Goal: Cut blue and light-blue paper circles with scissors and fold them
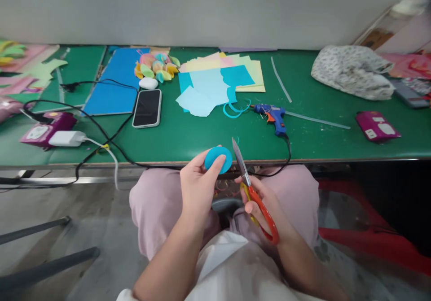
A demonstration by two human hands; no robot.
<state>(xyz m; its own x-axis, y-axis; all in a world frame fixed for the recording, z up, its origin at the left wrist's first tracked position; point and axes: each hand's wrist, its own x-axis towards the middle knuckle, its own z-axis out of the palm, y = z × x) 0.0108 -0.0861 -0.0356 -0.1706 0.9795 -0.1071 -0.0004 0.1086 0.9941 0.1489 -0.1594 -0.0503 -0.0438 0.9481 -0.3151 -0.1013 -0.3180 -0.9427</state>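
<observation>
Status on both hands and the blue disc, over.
Left hand pinching blue paper disc. Right hand holding scissors, apart from disc. Nothing visible between them; hot glue gun lies beyond.

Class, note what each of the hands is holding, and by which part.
Left hand: the blue disc, pinched, thumb across its face. Right hand: the scissors, by their red and yellow handles.

The left hand (198, 182) pinches a round blue paper (213, 161) by the near edge of the green table (188, 139). The right hand (264, 198) holds scissors (248, 180) with a red and yellow handle, just beside the paper. A messy paper pile (207, 85) lies near the middle of the far edge. A blue glue gun (276, 114) and a phone (147, 108) lie closer to the near edge. A spotted cloth (350, 70) sits toward the far right corner.
</observation>
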